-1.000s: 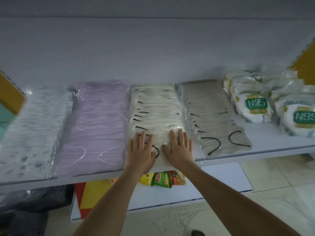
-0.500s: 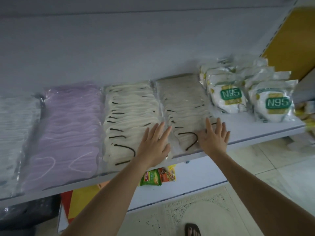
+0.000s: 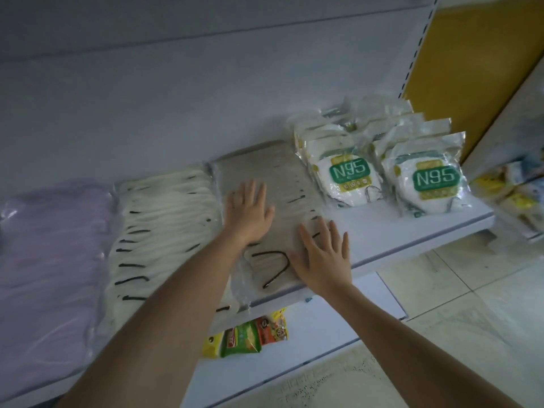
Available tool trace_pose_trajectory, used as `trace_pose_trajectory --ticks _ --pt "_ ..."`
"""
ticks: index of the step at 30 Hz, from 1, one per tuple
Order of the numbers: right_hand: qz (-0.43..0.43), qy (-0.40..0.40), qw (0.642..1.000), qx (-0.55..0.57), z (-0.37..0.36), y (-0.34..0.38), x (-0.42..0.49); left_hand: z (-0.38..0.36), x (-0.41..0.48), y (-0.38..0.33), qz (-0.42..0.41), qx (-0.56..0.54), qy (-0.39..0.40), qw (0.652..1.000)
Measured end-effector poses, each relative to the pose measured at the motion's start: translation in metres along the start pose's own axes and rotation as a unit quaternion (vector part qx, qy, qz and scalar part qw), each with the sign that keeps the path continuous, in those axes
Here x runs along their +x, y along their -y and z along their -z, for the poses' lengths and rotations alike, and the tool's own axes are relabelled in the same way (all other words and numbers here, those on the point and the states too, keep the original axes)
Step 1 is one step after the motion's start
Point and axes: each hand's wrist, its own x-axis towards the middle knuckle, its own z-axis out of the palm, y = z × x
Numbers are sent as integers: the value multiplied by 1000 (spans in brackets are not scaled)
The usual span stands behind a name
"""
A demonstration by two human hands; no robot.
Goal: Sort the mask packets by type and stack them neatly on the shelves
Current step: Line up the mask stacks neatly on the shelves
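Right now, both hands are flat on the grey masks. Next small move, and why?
Probably nudge the grey masks back a little with both palms. The left hand and right hand lie flat on them, and their front wrap seems to hang over the shelf edge.

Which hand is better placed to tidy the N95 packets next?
The right hand, probably. It lies flat at the right edge of the grey masks, nearest the N95 packets; the left hand rests further left on that stack.
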Motion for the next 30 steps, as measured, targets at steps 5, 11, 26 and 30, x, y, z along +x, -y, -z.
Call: trace_pose_trajectory --ticks 5,11,26,30 --pt "18 11 999 25 -17 -7 1 11 67 11 61 1 -13 998" --pt "13 -25 999 39 -23 -10 6 -23 78 10 63 -49 15 997" --pt "13 13 999 27 -18 -7 4 -21 46 -4 29 -67 59 996" --pt "9 27 999 22 -16 -7 4 -27 22 -12 11 -68 60 996"
